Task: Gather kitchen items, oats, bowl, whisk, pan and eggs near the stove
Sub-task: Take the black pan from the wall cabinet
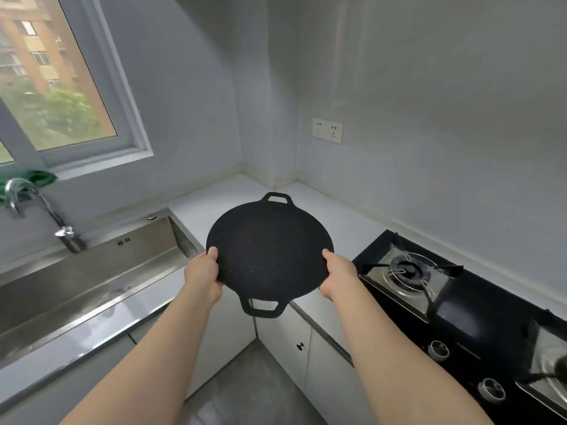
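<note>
Presently, a flat black pan point(270, 250) is held by its rim, gripped on one side by the left hand point(204, 276) and on the other by the right hand point(339, 276), with the thumbs point(212, 253) laid over the top edge and the other fingers hidden underneath. It is held over the corner of the white counter point(233, 194), between the sink point(92, 271) and the stove point(478, 317), and it appears to be clear of the surface, though contact at its far side cannot be ruled out. Neither of its two loop handles point(262, 306) is used, so the hold depends on a pinch at a thin, smooth edge. A slip could be expected if the pan were tilted or swung quickly, and it might then be dropped onto the counter edge or the floor point(245, 378). The grate of the nearest burner point(408, 269) could also be knocked if the pan were moved right too low. No oats, bowl, whisk or eggs are to be seen. A second burner point(552, 378) is cut off at the right border, and what lies on it is too blurred to be named.
</note>
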{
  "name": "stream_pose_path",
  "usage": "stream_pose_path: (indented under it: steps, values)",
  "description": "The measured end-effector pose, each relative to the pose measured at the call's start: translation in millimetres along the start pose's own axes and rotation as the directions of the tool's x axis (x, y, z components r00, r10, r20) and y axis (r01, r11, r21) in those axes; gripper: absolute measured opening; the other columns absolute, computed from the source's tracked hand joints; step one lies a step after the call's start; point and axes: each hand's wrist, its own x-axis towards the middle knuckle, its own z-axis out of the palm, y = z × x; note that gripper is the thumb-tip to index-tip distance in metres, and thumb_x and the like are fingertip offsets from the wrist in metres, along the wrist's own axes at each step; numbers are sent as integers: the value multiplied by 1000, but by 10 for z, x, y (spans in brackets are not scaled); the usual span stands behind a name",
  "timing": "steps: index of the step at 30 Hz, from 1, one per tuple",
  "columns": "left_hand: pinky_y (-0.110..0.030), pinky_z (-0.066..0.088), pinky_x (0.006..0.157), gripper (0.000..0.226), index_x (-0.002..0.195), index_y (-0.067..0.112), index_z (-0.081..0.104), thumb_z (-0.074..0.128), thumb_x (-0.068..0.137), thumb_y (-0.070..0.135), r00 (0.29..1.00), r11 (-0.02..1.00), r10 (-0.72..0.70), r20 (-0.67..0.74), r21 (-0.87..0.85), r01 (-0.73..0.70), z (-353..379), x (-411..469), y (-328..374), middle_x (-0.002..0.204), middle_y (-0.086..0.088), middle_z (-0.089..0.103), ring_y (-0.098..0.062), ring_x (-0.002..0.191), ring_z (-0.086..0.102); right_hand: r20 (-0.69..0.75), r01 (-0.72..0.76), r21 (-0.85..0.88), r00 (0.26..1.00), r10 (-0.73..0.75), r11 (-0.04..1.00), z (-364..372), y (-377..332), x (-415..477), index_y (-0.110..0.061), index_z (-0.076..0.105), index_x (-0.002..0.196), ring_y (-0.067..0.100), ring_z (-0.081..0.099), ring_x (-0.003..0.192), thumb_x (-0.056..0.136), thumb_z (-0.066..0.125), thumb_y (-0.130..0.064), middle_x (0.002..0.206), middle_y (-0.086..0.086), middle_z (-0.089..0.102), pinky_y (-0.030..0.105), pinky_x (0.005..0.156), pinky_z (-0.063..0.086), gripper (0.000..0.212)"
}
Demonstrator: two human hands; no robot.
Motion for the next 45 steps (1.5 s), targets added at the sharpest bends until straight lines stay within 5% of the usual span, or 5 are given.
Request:
stream_pose_path:
  steps: [11,17,27,35,45]
  values:
    - [-38,51,49,19,117,11,58,59,98,11,974,964,-209,-87,-188,190,608,1374,248,108,-3,67,-22,86,66,131,-48,26,990,44,999,1110,-135,974,-3,61,115,29,72,81,92,61,0,99,16,72,35,59,58,24]
    - [-42,53,76,23,119,8,58,52,98,1,953,925,-302,7,-238,295,1032,2110,214,114,-9,65,-27,87,64,127,36,16,991,-38,999,1668,-169,1510,4,61,101,39,69,86,93,54,10,96,22,69,50,79,58,13]
    - [-31,56,64,28,118,2,58,58,91,8,918,919,-343,200,273,284,1425,3964,991,106,-10,69,-24,88,70,113,123,-39,987,-118,992,2230,-878,2530,-1,62,114,25,71,79,94,58,5,96,14,72,41,75,61,21]
    - [-45,46,104,42,119,6,53,65,94,38,962,684,-184,203,729,-23,1922,5007,1328,118,-9,55,-33,113,60,154,98,-131,985,-77,987,2193,-1077,2835,-2,64,110,14,60,52,95,57,2,70,9,67,27,57,57,17]
    - [-32,52,67,18,110,6,57,56,100,21,939,584,-258,228,811,-37,2195,5509,1000,100,-11,58,-20,69,59,57,4,-168,998,6,986,2013,-1036,3336,-4,66,117,17,63,72,94,61,-2,99,10,72,31,77,59,23]
